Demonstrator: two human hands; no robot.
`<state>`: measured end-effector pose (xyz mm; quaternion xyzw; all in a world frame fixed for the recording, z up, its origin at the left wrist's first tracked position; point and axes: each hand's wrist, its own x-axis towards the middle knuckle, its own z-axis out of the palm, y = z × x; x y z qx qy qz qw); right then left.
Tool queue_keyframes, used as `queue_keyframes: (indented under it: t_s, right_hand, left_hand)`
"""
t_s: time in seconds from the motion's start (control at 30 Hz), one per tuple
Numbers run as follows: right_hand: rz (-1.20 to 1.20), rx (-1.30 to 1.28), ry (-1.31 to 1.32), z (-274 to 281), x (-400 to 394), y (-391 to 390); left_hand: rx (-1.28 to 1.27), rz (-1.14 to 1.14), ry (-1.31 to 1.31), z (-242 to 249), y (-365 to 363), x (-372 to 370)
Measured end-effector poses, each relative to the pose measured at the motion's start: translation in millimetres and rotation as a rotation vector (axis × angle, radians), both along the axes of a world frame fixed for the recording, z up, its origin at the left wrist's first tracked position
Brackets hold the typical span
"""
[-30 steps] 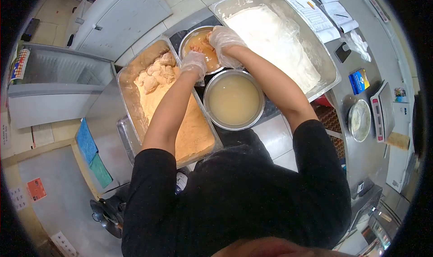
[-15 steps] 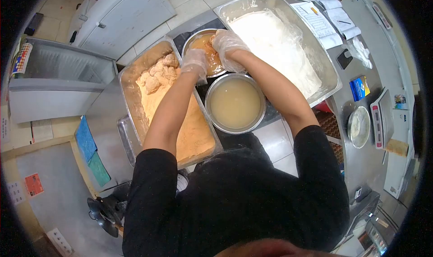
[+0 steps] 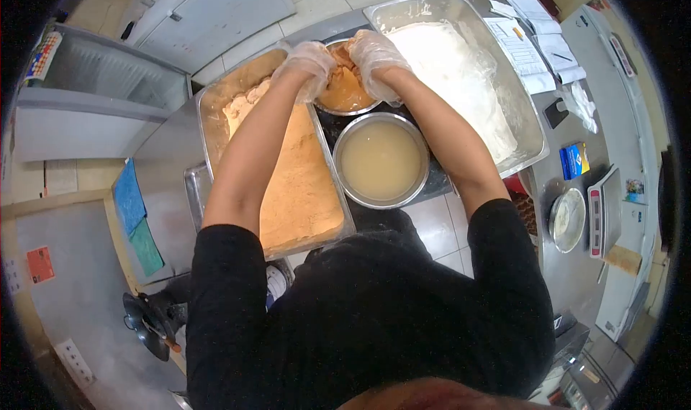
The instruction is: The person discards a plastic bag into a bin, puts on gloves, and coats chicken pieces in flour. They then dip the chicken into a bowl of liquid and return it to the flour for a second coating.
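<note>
Both my hands wear clear plastic gloves and are over a round metal bowl [image 3: 348, 112] of orange-brown marinade [image 3: 344, 92]. My left hand [image 3: 311, 63] is at the bowl's left rim, its fingers curled inward on wet, marinade-coated raw meat [image 3: 344, 56]. My right hand [image 3: 378, 56] is at the right rim, fingers closed on the same reddish meat between the hands. The gloves partly hide the fingertips. Nearer to me stands a second metal bowl [image 3: 338, 187] of cloudy, pale liquid [image 3: 381, 160].
On the left, a deep metal tray [image 3: 204, 133] holds orange seasoned flour [image 3: 299, 194] and coated lumps. A tray [image 3: 536, 133] of white flour [image 3: 446, 72] is on the right. Farther right are papers [image 3: 518, 47], a blue-yellow box [image 3: 574, 160], a small bowl [image 3: 568, 219] and a scale [image 3: 606, 208].
My left hand has risen from inside the marinade bowl to its left rim. My right hand has lifted slightly, and meat now shows between both hands. The camera view has shifted a little.
</note>
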<state>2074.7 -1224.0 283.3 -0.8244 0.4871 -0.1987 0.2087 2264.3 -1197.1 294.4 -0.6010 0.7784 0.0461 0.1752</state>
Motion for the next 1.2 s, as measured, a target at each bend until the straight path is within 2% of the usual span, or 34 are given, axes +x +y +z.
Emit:
queue_keyframes:
  t_s: [0.07,0.13,0.27,0.33,0.43,0.53,0.6,0.63,0.77,0.83,0.93,0.97,1.07,1.13,1.2]
  right_hand:
    - [-0.069,0.021,-0.021,4,0,-2]
    - [-0.057,0.042,-0.031,7,1,-4]
    - [-0.006,0.058,0.022,19,-4,2]
    - [-0.066,0.159,-0.072,-6,-2,-7]
    - [-0.094,0.033,-0.049,-9,-4,-12]
    - [0.013,-0.011,-0.045,13,-13,13]
    - [-0.033,0.122,0.059,18,-9,10]
    - [-0.066,0.091,-0.002,-11,-8,-5]
    - [-0.105,0.152,0.038,-10,-11,8]
    - [-0.205,0.167,-0.208,-8,-10,11]
    - [-0.158,0.146,-0.251,-12,-12,11]
    - [-0.182,0.199,-0.313,6,-15,17]
    - [-0.140,0.234,-0.242,19,-14,24]
    - [-0.130,0.230,-0.208,15,-14,19]
    - [-0.113,0.239,-0.173,4,-13,11]
  left_hand:
    - [0.051,0.033,-0.059,8,-2,-3]
    - [-0.043,0.303,0.247,15,4,-5]
    - [-0.017,0.328,0.288,18,2,-2]
    - [-0.089,0.088,0.113,6,-3,4]
    - [-0.011,0.168,0.173,39,12,-10]
    - [-0.046,0.195,0.245,56,24,-22]
    - [-0.054,0.180,0.203,15,-8,-5]
    - [-0.033,0.156,0.156,-1,-16,1]
    - [-0.095,0.199,0.182,22,12,-14]
    - [-0.120,0.175,0.193,30,16,-13]
    - [-0.130,0.296,0.252,29,18,-16]
    - [-0.134,0.293,0.251,32,17,-15]
    - [-0.127,0.332,0.331,30,34,-14]
    - [-0.206,0.098,0.185,33,31,-8]
    - [-0.232,0.149,0.247,26,24,-7]
